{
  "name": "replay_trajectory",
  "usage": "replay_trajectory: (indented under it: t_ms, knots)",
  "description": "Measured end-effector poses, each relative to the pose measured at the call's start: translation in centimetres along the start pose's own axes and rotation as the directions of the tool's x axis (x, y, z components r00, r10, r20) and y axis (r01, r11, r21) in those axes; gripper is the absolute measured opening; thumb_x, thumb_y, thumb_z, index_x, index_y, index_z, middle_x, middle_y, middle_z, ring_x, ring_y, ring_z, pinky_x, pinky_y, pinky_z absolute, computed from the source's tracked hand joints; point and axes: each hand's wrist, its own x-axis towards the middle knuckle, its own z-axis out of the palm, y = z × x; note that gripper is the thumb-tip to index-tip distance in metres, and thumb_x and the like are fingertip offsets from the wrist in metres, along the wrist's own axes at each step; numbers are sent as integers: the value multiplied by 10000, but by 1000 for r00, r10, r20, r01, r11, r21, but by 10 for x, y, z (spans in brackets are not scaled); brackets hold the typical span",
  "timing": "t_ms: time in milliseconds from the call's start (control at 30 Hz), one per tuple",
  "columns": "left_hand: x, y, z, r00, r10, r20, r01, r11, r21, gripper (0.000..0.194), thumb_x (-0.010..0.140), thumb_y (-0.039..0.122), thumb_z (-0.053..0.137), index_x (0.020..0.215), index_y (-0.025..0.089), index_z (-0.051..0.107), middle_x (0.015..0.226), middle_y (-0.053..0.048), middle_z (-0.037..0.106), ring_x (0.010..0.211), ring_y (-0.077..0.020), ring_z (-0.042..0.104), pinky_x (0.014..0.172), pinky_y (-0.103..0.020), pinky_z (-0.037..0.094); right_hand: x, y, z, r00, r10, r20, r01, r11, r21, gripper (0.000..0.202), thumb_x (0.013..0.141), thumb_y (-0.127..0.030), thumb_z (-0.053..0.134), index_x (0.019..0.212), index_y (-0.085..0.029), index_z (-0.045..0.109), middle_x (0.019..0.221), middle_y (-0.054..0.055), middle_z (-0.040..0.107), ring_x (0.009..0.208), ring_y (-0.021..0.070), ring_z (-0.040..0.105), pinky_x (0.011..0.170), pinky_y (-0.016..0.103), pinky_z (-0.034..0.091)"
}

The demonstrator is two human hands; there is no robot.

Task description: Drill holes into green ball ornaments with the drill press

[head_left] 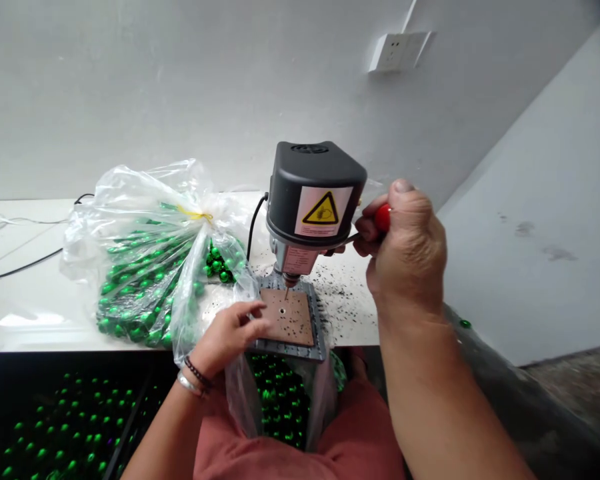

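Note:
A small bench drill press [316, 193] with a dark grey housing stands at the table's front edge. My right hand [405, 233] is closed round the red ball knob [382, 217] of its feed lever. Over a brown square plate [295, 323] with a small hole points the thin drill bit [287, 293], its tip above the plate. My left hand [237, 330] is at the plate's left side, thumb and forefinger apart, with nothing visible between them. Its other fingers are partly hidden. Dark chips are scattered on the plate and the grey base [319, 347].
Left of the press, a clear plastic bag [145, 267] tied with yellow holds many shiny green balls. Loose green balls [220, 263] show at its opening. More green balls [280, 400] fill a bag below the base and a dark container [55, 427] lower left. A black cable runs behind.

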Motion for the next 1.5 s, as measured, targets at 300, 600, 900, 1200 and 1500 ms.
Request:
replay_trajectory:
  t_ms: [300, 600, 900, 1200, 1500]
  knots:
    - [107, -59, -22, 870, -14, -493, 234, 892, 387, 386, 763, 186, 465, 1118, 109, 595, 1178, -175, 574, 1124, -291, 509, 977, -412, 373, -2, 0, -1, 998, -36, -53, 31, 996, -84, 403, 767, -551, 466, 635, -172, 496, 478, -37, 406, 429, 54, 382, 367, 190, 288]
    - [116, -78, -11, 908, 81, -412, 142, 864, 482, 381, 737, 314, 540, 1076, 163, 625, 1168, -122, 520, 1152, -263, 464, 1011, -348, 355, -12, 1, -1, 993, -99, -70, 93, 992, -88, 377, 799, -516, 441, 646, -172, 476, 489, -44, 402, 439, 50, 378, 392, 193, 294]
    - [54, -60, 2, 831, -105, -546, 239, 954, 179, 382, 665, 369, 579, 971, 145, 630, 983, -114, 607, 1090, -266, 499, 943, -356, 396, -19, 6, -2, 984, -153, -94, 146, 986, -76, 364, 797, -516, 440, 647, -185, 453, 494, -44, 404, 441, 56, 376, 408, 210, 310]
    - [15, -22, -3, 885, -450, -115, 126, 471, -873, 256, 713, 404, 545, 828, 176, 522, 754, -11, 580, 572, -85, 532, 488, -209, 411, -22, 8, -5, 982, -177, -72, 172, 983, -65, 345, 801, -505, 441, 664, -190, 471, 504, -42, 412, 443, 64, 384, 417, 224, 318]
    - [-2, 9, 6, 979, -202, 33, 104, 351, -931, 333, 722, 289, 575, 1032, 205, 487, 819, -20, 595, 545, -90, 532, 456, -195, 374, -22, 9, -8, 974, -222, -41, 215, 969, -120, 364, 825, -501, 410, 661, -178, 450, 519, -40, 412, 472, 50, 392, 463, 219, 338]
